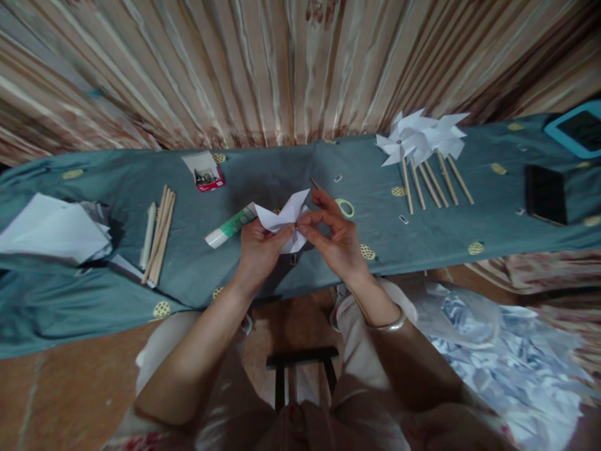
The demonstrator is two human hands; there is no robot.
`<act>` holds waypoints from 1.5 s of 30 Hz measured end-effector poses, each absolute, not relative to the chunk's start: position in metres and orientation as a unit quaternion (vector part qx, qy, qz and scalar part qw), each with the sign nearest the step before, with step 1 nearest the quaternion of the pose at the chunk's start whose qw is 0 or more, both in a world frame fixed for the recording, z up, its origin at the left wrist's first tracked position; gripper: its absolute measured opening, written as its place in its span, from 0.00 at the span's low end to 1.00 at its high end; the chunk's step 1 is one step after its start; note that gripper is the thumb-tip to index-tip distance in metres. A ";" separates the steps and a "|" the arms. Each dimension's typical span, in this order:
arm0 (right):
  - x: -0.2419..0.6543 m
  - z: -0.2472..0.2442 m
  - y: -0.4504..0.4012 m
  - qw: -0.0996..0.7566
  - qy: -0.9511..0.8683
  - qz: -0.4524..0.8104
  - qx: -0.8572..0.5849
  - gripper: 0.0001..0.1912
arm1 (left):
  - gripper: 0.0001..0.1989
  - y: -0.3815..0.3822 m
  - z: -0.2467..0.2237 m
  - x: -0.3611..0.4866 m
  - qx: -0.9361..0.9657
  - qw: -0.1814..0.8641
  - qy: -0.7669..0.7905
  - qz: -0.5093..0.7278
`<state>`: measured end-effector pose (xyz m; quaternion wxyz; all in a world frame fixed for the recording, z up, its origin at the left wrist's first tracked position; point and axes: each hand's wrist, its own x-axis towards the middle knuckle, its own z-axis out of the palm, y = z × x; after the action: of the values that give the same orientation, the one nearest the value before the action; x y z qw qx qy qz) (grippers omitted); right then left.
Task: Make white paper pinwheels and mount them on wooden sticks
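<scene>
A white paper pinwheel (282, 216), with folded blades, is held over the middle of the table. My left hand (263, 247) grips it from the left, thumb pressed near its centre. From the right, my right hand (335, 235) pinches at the pinwheel's centre with thumb and forefinger. A tiny dark spot shows between the fingertips, too small to name. Just behind my left hand lies a green and white glue stick (230, 227). Scissors with a pale green handle (345, 208) lie beyond my right hand, their blades partly hidden.
An open red and white box (209, 180) holds small metal pieces. Wooden sticks (160, 235) and stacked paper (56, 228) lie left. Several pinwheels on sticks (420, 138), a black phone (545, 194) and a blue-framed device (577, 128) lie right. A bag of paper scraps (511, 363) stands below.
</scene>
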<state>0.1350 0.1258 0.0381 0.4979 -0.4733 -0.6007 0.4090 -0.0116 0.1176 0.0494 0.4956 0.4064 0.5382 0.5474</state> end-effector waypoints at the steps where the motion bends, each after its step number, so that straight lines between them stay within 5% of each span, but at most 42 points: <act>1: 0.135 0.038 0.126 0.498 -0.599 0.410 -0.474 0.07 | 0.06 0.118 0.050 -0.011 0.405 0.495 0.540 0.547; 32: 0.131 0.028 0.127 0.487 -0.581 0.434 -0.487 0.05 | 0.07 0.121 0.045 -0.014 0.485 0.417 0.556 0.530; 40: 0.122 0.026 0.128 0.515 -0.533 0.462 -0.487 0.09 | 0.07 0.124 0.044 -0.018 0.475 0.422 0.559 0.532; 45: 0.117 0.024 0.130 0.531 -0.461 0.512 -0.493 0.22 | 0.07 0.126 0.044 -0.020 0.478 0.421 0.568 0.522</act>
<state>0.1171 0.1298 0.0236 0.5310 -0.4932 -0.4613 0.5119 -0.0197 0.1256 0.0441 0.4213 0.4777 0.5676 0.5217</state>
